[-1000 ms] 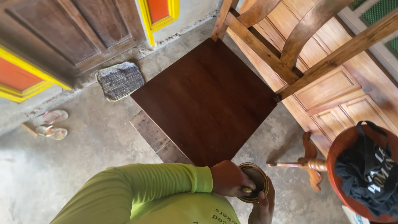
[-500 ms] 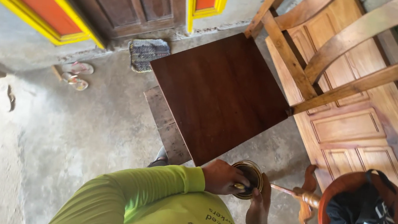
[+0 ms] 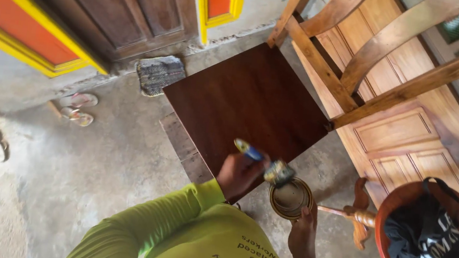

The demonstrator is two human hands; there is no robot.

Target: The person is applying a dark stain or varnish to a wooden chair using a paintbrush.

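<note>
Head view looks straight down on a person in a lime-green long-sleeved shirt standing at the near corner of a dark brown wooden panel [image 3: 247,105] that lies flat over a concrete floor [image 3: 91,164]. One hand [image 3: 241,174], on the left of the picture, is clenched around a paintbrush [image 3: 265,161] with a blue and yellow handle; the bristle end hangs just above an open round tin [image 3: 290,198]. The other hand [image 3: 303,237], on the right of the picture, grasps the tin from its near side, thumb on the rim, holding it just off the panel's near corner, above the floor. Which hand is the left and which the right cannot be told, as the arms seem to cross the body. Beyond the panel's far corner stands a light wooden chair frame [image 3: 361,57], beside a pale carved door panel [image 3: 408,145]. A round red basin [image 3: 432,238] with dark cloth inside sits at the right edge. Sandals [image 3: 77,107] lie on the floor to the left, near a dark wooden door [image 3: 110,3] with a yellow and orange frame, and a grey mat [image 3: 157,73] lies at its foot
</note>
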